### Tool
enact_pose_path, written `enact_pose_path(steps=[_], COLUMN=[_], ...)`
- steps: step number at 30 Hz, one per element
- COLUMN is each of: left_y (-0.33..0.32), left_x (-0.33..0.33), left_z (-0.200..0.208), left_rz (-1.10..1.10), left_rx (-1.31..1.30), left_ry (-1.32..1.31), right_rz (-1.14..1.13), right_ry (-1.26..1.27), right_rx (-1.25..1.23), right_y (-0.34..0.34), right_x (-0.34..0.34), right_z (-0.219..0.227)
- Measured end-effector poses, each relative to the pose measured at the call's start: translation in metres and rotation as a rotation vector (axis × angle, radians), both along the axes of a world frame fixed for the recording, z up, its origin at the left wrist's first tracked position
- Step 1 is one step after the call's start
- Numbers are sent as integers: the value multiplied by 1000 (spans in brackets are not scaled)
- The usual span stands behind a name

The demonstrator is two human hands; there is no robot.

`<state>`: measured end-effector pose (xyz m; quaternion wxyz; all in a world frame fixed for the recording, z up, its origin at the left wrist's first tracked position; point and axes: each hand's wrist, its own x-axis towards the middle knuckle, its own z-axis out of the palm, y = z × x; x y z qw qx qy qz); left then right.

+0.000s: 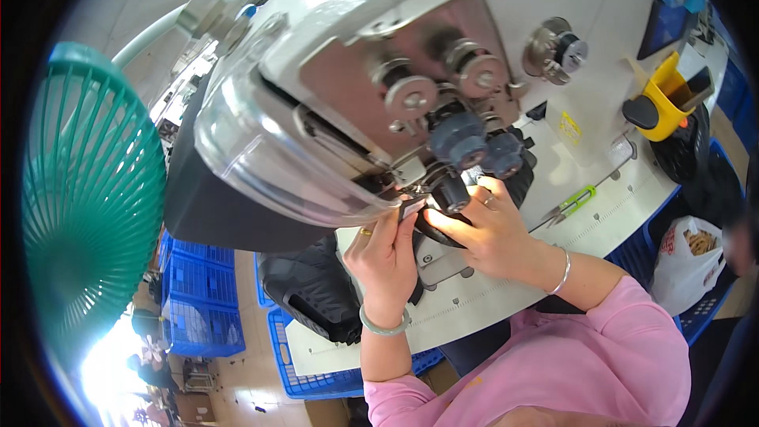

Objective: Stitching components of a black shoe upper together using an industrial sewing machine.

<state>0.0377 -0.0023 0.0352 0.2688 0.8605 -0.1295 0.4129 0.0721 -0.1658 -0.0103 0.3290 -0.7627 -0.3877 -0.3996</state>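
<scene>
Under the head of a large white sewing machine (356, 182), both hands are close to the needle area. My left hand (383, 261) pinches the edge of a black piece of material (437, 231), and a small pale patch shows near its fingertips. On the other side, my right hand (492, 229) has its thumb and fingers pressed together on the same black piece. The machine's knobs hide part of its fingertips. Left of my left wrist, a black moulded item like a glove or shoe upper (312, 285) lies at the table's edge.
Green thread snips (575, 201) lie on the white table (632, 209) right of my right hand. Beyond them stands a yellow holder (668, 103). A green fan (87, 182) is at far left, with blue crates (202, 292) below. A white plastic bag (686, 265) sits at right.
</scene>
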Motion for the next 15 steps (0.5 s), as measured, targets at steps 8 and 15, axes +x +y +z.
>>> enact_pose_path(steps=[8, 15], left_y=[1, 4], left_x=[-1, -5], left_z=[-2, 1], left_rz=[36, -21], left_rx=[42, 280], left_ry=[17, -92], right_rz=[46, 101], right_ry=[8, -5], right_rx=[-7, -95], right_y=[1, -9], right_x=[4, 5], right_z=[-1, 2])
